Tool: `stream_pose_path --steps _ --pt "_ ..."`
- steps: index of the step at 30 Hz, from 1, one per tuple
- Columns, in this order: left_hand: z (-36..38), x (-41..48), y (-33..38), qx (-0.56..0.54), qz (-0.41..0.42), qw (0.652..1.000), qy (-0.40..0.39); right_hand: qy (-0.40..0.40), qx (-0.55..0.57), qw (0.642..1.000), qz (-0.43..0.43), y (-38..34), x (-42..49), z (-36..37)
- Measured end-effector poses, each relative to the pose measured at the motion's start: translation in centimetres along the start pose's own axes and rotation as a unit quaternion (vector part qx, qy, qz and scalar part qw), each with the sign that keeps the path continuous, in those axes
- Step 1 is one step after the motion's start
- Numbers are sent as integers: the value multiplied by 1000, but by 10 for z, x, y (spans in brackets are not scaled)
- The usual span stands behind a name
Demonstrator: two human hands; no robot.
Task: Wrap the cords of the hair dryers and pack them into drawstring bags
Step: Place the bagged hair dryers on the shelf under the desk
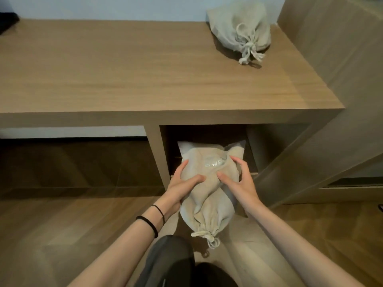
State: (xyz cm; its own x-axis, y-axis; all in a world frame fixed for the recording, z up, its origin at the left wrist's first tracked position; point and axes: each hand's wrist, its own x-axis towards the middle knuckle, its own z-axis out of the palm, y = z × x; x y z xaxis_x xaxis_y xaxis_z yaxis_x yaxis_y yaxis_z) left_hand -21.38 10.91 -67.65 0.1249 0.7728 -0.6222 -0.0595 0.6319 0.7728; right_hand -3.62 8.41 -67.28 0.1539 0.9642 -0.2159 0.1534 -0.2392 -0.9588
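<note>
Pale print on held bag (pixel 209 179), unreadable.

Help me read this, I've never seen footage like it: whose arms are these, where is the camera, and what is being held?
There is no machine here: a person works with bare hands. The single picture comes from a wide-angle camera worn on their head, looking forward and down, which is why both forearms reach in from the bottom. The left hand, with two black hair ties on its wrist, and the right hand grip a beige drawstring bag from either side. Its cord is tied shut at the end nearest the camera, and its contents are hidden. The bag is in front of an open compartment under a wooden tabletop. On that top, at the far right, lies a second drawstring bag, also tied.
</note>
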Motion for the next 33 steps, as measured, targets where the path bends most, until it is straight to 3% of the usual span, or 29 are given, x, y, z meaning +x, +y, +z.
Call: stream_pose_path --steps 11,22,24,26,28,30,33 --pt "-15 153 -54 -17 57 996 72 22 -14 1000 -10 105 114 40" --pt "-6 197 -56 -150 166 971 86 32 17 999 -17 134 174 61" --pt "-6 201 -60 -99 192 971 104 24 9 999 -21 135 179 62" --pt "-8 199 -67 30 225 963 143 23 -1 999 -27 134 180 64" --pt "-13 194 -75 183 285 928 154 27 -35 999 -29 134 180 66" --pt "-18 191 -83 323 343 870 149 42 -123 991 -33 135 180 65" --pt "-21 189 -97 514 405 728 204 59 -309 947 -68 138 171 58"
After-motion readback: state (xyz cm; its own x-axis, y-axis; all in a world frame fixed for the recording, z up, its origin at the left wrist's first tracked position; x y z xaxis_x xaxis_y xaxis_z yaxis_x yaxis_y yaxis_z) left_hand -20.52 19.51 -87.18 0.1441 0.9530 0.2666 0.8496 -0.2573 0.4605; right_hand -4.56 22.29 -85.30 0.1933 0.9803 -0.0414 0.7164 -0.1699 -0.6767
